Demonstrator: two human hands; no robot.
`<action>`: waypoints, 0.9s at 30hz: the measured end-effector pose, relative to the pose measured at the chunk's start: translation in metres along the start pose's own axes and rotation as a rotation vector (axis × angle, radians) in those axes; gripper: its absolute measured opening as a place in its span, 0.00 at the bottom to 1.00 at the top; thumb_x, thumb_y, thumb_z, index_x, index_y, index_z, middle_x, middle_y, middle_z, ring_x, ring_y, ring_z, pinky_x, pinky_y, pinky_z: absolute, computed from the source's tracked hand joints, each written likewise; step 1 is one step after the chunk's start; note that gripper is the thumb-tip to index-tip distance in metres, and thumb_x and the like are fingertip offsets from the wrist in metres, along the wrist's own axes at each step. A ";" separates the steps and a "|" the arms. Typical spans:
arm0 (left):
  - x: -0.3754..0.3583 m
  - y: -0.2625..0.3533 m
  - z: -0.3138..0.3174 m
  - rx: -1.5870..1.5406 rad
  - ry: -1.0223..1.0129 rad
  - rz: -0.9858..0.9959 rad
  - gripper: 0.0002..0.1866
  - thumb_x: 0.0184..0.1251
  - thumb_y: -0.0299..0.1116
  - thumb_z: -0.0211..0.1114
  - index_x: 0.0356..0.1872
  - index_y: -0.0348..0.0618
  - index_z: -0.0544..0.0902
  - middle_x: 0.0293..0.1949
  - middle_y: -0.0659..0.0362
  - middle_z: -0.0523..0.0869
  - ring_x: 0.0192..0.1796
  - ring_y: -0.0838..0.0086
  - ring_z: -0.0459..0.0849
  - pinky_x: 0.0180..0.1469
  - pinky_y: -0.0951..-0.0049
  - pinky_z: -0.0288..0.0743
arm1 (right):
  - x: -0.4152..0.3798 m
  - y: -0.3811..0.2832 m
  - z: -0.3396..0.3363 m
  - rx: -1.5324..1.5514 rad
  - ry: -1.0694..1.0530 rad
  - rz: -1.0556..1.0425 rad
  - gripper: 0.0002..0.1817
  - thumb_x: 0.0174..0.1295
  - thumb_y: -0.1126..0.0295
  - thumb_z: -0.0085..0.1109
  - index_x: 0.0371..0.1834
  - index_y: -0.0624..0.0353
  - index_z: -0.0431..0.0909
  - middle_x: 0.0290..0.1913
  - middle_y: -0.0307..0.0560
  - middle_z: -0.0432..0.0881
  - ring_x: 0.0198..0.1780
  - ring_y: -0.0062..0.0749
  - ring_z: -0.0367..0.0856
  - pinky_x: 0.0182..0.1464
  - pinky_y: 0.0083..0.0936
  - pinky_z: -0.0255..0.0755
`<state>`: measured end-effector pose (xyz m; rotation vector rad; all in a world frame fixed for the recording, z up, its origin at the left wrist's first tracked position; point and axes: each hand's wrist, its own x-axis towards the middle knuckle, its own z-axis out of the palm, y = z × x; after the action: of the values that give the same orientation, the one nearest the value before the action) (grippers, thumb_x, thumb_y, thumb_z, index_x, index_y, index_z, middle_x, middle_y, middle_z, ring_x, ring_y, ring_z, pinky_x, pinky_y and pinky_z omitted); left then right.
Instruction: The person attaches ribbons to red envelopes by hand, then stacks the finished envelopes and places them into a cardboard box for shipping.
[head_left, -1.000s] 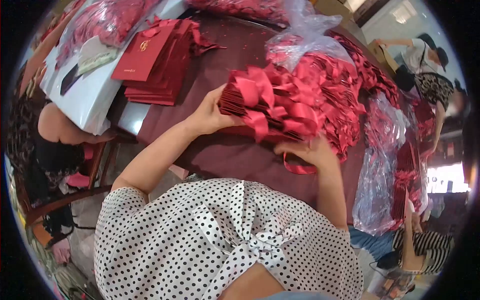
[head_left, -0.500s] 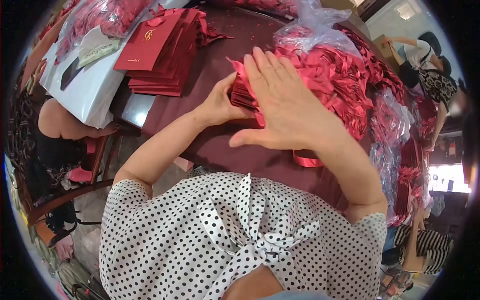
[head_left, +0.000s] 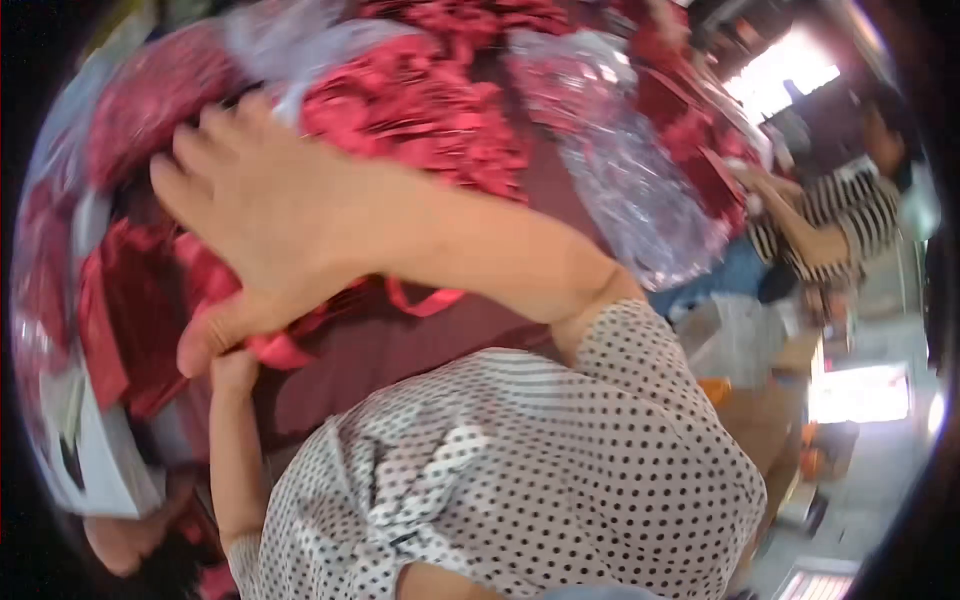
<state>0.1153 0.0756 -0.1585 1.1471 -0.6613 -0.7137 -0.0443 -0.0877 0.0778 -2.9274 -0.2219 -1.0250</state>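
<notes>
My right hand (head_left: 275, 205) is stretched out with its fingers apart, palm down over red bags with ribbon handles; it is somewhat blurred. A red ribbon (head_left: 280, 350) shows below its thumb. My left hand (head_left: 234, 370) is low beside that ribbon, its fingers hidden behind my right hand, so its grip does not show. A heap of red ribbon-handled bags (head_left: 420, 120) lies beyond my right forearm. To the left of my hands stands a group of red paper gift bags (head_left: 120, 320).
Plastic-wrapped red bundles (head_left: 160, 100) lie at the far left. A clear plastic bag (head_left: 640, 190) rests at the right of the dark red tablecloth (head_left: 370, 365). A white box or bag (head_left: 110, 460) is at lower left. A person in a striped top (head_left: 850, 215) works at the right.
My view has swung to the right, so the heap and hands appear further left. My right hand remains spread above the bags; my left hand has become mostly covered by it.
</notes>
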 end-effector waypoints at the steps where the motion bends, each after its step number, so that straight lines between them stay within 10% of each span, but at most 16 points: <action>1: 0.002 -0.004 -0.006 0.034 -0.004 0.036 0.21 0.65 0.37 0.52 0.55 0.35 0.67 0.53 0.55 0.72 0.55 0.70 0.72 0.56 0.65 0.68 | -0.027 -0.001 0.044 -0.110 0.051 0.050 0.59 0.41 0.25 0.45 0.58 0.77 0.61 0.50 0.64 0.71 0.53 0.52 0.68 0.57 0.44 0.56; 4: 0.008 -0.017 -0.027 0.223 -0.055 0.108 0.26 0.65 0.36 0.54 0.59 0.32 0.62 0.57 0.53 0.69 0.58 0.67 0.69 0.59 0.63 0.66 | -0.035 -0.003 0.024 0.088 -0.346 0.100 0.58 0.43 0.26 0.44 0.60 0.75 0.59 0.56 0.64 0.68 0.57 0.51 0.67 0.60 0.45 0.53; 8: 0.008 0.009 0.000 0.022 -0.228 0.221 0.27 0.62 0.29 0.58 0.61 0.35 0.62 0.57 0.50 0.69 0.59 0.62 0.70 0.58 0.57 0.69 | -0.040 0.022 0.027 0.423 0.281 0.049 0.44 0.50 0.39 0.53 0.57 0.68 0.63 0.55 0.59 0.69 0.56 0.51 0.67 0.59 0.42 0.57; 11: 0.007 0.036 0.015 -0.015 0.213 -0.100 0.27 0.60 0.29 0.59 0.60 0.37 0.64 0.56 0.51 0.72 0.55 0.58 0.74 0.57 0.54 0.71 | -0.083 0.030 -0.005 0.690 0.670 0.376 0.27 0.54 0.61 0.62 0.53 0.64 0.65 0.45 0.49 0.73 0.49 0.34 0.72 0.51 0.29 0.66; 17: -0.014 0.114 0.091 -0.644 0.184 -0.515 0.19 0.64 0.38 0.55 0.55 0.42 0.72 0.52 0.53 0.78 0.50 0.61 0.79 0.54 0.58 0.74 | -0.146 0.008 0.036 1.243 -0.096 0.829 0.48 0.49 0.44 0.63 0.63 0.68 0.54 0.58 0.56 0.67 0.57 0.40 0.68 0.58 0.32 0.62; 20: -0.024 0.099 0.101 -0.221 0.177 -0.327 0.23 0.56 0.34 0.62 0.55 0.43 0.71 0.48 0.56 0.80 0.51 0.65 0.78 0.55 0.64 0.72 | -0.119 0.003 0.023 1.609 0.081 0.760 0.49 0.48 0.47 0.66 0.65 0.67 0.52 0.61 0.53 0.64 0.60 0.36 0.64 0.64 0.29 0.55; 23: -0.032 0.120 0.110 0.025 0.047 -0.258 0.24 0.53 0.25 0.60 0.55 0.41 0.70 0.50 0.54 0.78 0.52 0.64 0.78 0.55 0.61 0.71 | -0.111 -0.002 0.031 1.345 0.161 0.692 0.49 0.39 0.60 0.75 0.64 0.65 0.57 0.58 0.50 0.68 0.60 0.34 0.64 0.64 0.29 0.56; 27: -0.040 0.078 0.050 -0.074 -0.023 -0.244 0.23 0.47 0.24 0.69 0.47 0.44 0.74 0.43 0.60 0.79 0.45 0.73 0.78 0.48 0.70 0.75 | -0.100 -0.007 0.005 1.055 -0.253 0.743 0.30 0.42 0.66 0.73 0.49 0.62 0.71 0.52 0.49 0.75 0.58 0.30 0.69 0.60 0.31 0.62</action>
<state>0.0652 0.0980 -0.0740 1.1641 -0.5140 -0.9514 -0.1192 -0.0925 0.0112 -1.8716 0.2458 -0.2566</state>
